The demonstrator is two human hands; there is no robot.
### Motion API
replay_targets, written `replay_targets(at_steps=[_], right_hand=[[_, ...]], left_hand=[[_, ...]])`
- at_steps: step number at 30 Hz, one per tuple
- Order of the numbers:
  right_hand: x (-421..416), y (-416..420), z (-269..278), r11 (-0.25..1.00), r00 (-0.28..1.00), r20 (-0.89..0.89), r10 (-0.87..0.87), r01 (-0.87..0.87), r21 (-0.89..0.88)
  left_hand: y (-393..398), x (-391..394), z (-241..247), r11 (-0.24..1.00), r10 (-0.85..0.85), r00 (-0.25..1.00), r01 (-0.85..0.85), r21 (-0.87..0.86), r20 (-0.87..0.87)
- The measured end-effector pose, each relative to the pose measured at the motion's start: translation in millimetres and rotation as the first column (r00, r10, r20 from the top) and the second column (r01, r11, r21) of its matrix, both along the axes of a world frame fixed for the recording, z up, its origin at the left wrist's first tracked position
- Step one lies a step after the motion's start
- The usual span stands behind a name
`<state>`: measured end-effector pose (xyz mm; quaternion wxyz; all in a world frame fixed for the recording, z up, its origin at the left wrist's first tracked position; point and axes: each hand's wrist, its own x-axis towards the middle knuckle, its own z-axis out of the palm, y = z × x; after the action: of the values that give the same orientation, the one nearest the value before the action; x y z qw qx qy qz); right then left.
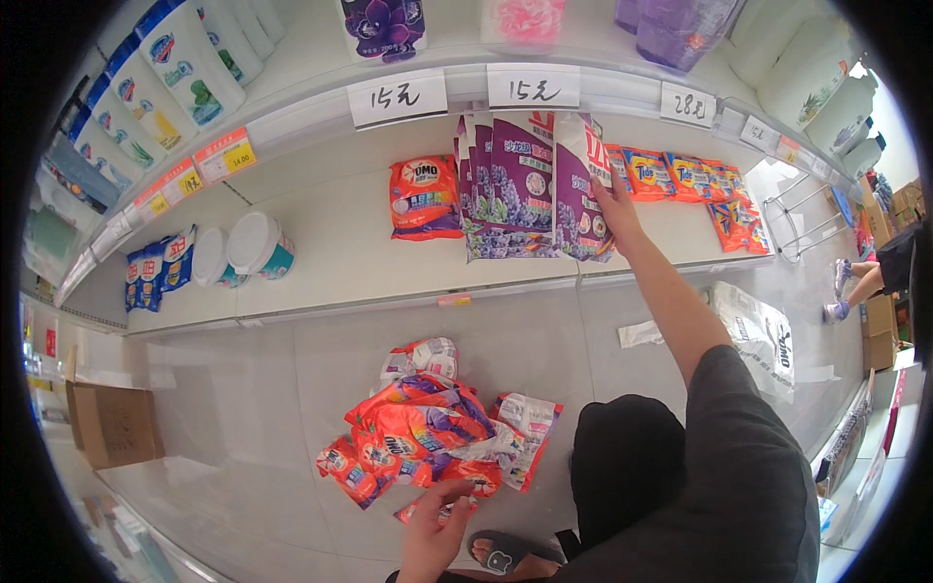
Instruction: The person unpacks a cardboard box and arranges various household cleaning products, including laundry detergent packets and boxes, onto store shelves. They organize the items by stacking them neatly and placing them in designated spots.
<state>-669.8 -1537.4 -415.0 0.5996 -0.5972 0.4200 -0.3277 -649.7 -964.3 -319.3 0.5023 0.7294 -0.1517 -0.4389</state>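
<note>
My right hand [619, 217] grips the right edge of a purple laundry detergent bag [579, 193] with lavender print. That bag stands on the lower shelf, at the right end of a row of matching purple bags [514, 189]. Left of the row stands an orange OMO detergent bag [425, 197]. My left hand [439, 528] is low in the view, loosely curled with thumb and fingers apart, and seems to hold nothing. Just beyond it, a heap of orange and purple OMO bags [419, 430] lies on the floor. A small orange packet [437, 512] shows partly behind its fingers.
Orange Tide packets [685, 177] lie at the shelf's right. White tubs [255, 244] and blue packets [157, 266] stand at its left. The upper shelf edge [466, 86] juts out overhead. A white plastic sack [751, 335], cardboard box [116, 423] and metal-legged stool [794, 218] occupy the floor; another person's legs [867, 280] are at right.
</note>
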Motion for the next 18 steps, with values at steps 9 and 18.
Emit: replay_targets(at_steps=[9,18], right_hand=[[-4.7,-24.4,5.8,0.970,0.974,-0.225,-0.005,-0.050,-0.237],[-6.9,-30.1,20.2,0.865,0.923,0.384,0.030,-0.217,0.453]], left_hand=[[-178.2,37.8,-14.2,0.918,-0.359,0.699,0.382,0.100,0.618],[-390.2,108.6,-69.8,0.978,0.192,0.947,-0.164,-0.126,0.258]])
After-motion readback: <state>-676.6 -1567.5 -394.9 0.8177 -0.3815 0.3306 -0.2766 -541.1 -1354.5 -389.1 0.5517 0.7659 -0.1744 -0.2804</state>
